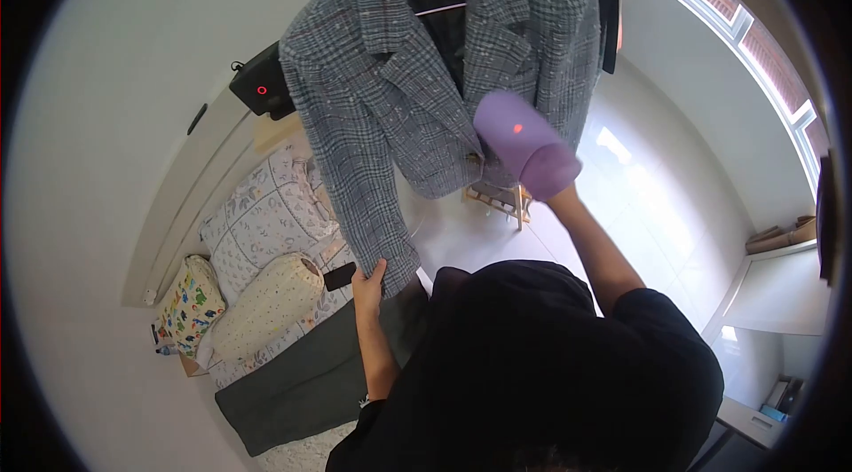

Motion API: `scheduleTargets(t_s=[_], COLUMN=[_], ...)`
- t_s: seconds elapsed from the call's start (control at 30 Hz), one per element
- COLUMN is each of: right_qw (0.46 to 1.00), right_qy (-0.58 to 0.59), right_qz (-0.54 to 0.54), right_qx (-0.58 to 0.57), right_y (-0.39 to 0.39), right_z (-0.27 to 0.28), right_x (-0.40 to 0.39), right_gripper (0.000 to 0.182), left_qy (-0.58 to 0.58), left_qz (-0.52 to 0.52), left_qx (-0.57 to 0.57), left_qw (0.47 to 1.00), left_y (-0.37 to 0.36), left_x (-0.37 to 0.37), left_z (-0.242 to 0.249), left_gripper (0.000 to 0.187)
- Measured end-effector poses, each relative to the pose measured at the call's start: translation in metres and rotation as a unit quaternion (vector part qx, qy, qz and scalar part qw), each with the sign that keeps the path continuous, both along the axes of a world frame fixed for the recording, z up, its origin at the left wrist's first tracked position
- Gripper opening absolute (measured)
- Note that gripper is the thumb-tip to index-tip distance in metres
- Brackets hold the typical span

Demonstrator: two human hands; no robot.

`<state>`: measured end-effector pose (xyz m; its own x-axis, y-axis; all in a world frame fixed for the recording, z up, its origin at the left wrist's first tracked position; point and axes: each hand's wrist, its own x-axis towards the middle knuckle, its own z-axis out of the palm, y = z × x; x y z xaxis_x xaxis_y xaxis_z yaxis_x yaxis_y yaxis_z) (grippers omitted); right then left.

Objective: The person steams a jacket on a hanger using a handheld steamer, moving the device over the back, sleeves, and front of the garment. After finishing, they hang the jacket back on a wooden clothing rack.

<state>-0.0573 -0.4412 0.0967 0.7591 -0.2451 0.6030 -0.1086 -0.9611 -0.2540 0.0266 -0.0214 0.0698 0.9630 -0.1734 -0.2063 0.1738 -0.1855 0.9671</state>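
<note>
A grey checked tweed blazer (426,108) hangs in front of me, its lapels apart over a dark lining. With thumb and fingers, my left hand (366,284) grips the cuff of the blazer's left-side sleeve (355,179) and holds it downward. My right hand (559,195) is raised and closed round a purple handheld garment steamer (519,139), mostly hidden behind its body. A red light glows on the steamer, which overlaps the blazer's front near the lapel in this view.
Left is a bed with patterned pillows (266,215), a bolster (271,308), a dark phone (340,276) and dark green trousers (311,383). A black box (262,86) stands behind the blazer. A wooden stool (506,204) is below; windows (737,24) and a white desk (777,290) lie right.
</note>
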Motion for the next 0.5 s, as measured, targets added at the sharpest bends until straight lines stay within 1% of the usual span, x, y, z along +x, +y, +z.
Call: scheduleTargets(t_s=[0.03,0.07,0.13,0.17,0.23,0.3,0.33,0.4,0.47,0.5], right_qw=[0.999,0.999,0.998,0.997,0.993,0.987,0.987,0.986,0.993,0.993], right_qy=[-0.028,-0.024,-0.056,-0.073,-0.112,-0.152,-0.155,-0.161,-0.058,-0.054], right_qz=[-0.024,-0.026,-0.015,-0.009,0.002,0.010,0.010,0.019,0.061,0.066], right_qx=[0.027,0.025,0.002,-0.008,-0.029,-0.048,-0.050,0.034,0.082,0.086], right_y=[-0.011,-0.024,-0.050,-0.062,-0.079,-0.086,-0.082,-0.060,-0.030,-0.022], right_z=[0.018,0.032,0.055,0.063,0.075,0.080,0.068,0.032,0.037,0.019], right_x=[0.001,0.002,0.004,0.004,0.004,0.001,0.004,0.014,0.003,-0.002], right_gripper=[0.042,0.042,0.043,0.043,0.043,0.044,0.044,0.044,0.043,0.043], left_qy=[0.013,0.017,0.045,0.048,0.021,0.019,0.016,0.016,0.022,0.025], left_qz=[0.012,0.011,0.002,0.002,0.021,0.014,0.010,0.000,-0.004,0.000], left_qx=[-0.017,-0.018,-0.011,-0.011,0.006,0.020,0.031,0.034,0.041,0.053], left_qw=[1.000,1.000,0.999,0.999,1.000,1.000,0.999,0.999,0.999,0.998], left_y=[-0.002,-0.004,-0.004,-0.005,-0.007,-0.011,-0.015,-0.024,-0.031,-0.034], left_x=[-0.003,-0.005,-0.008,-0.008,-0.006,-0.006,-0.005,-0.006,-0.009,-0.010], left_z=[-0.004,-0.003,-0.004,-0.007,-0.016,-0.015,-0.014,-0.002,0.009,0.013], left_gripper=[0.028,0.028,0.033,0.033,0.039,0.042,0.044,0.046,0.048,0.049])
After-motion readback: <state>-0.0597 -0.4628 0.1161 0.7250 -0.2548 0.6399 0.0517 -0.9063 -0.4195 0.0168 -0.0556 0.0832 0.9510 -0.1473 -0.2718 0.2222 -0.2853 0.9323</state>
